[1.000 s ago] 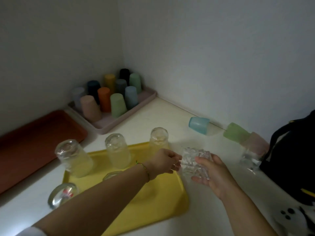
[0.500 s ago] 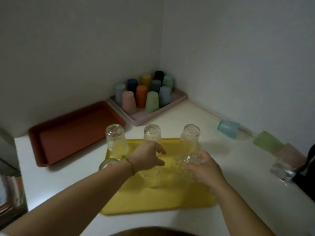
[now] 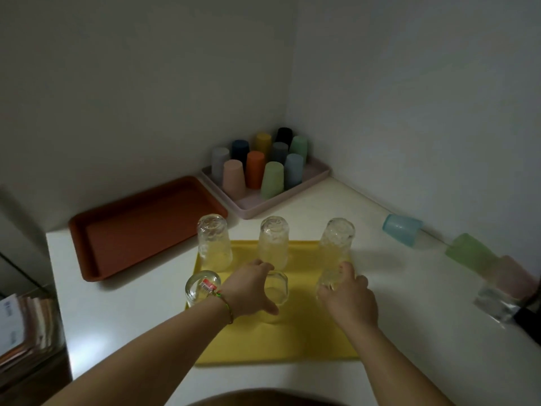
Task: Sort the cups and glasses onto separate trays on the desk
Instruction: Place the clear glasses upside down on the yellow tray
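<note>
White walls met in a corner behind the pale desk (image 3: pixel 409 332) where you stood, and everything sat in dim light. Nearest you, the yellow tray (image 3: pixel 292 344) lay square in front. Your left hand (image 3: pixel 248 291) curled around a short clear glass (image 3: pixel 276 288) in the tray's front row, thumb on the near side and fingers over the far rim, gripping it. Your right hand (image 3: pixel 348 300) closed on a cut-pattern glass (image 3: pixel 329 281) and held it on or just above the tray; whether it touched, the view did not show. A third short glass with a red label (image 3: pixel 202 288) stood at the tray's left edge. Behind them, three taller glasses (image 3: pixel 273 241) stood upside down in a row.

These would be rigid, smooth and breakable, so you should hold the side walls, not the rim, and set down softly.

Farther right, a blue cup (image 3: pixel 401 230), a green cup (image 3: pixel 468 254) and a pink cup (image 3: pixel 515 276) lay on their sides near another clear glass (image 3: pixel 491 303). Beyond the tray sat a brown tray (image 3: pixel 140 230), bare, and in the corner a pink tray (image 3: pixel 316 174) of upturned coloured cups (image 3: pixel 272 180).
</note>
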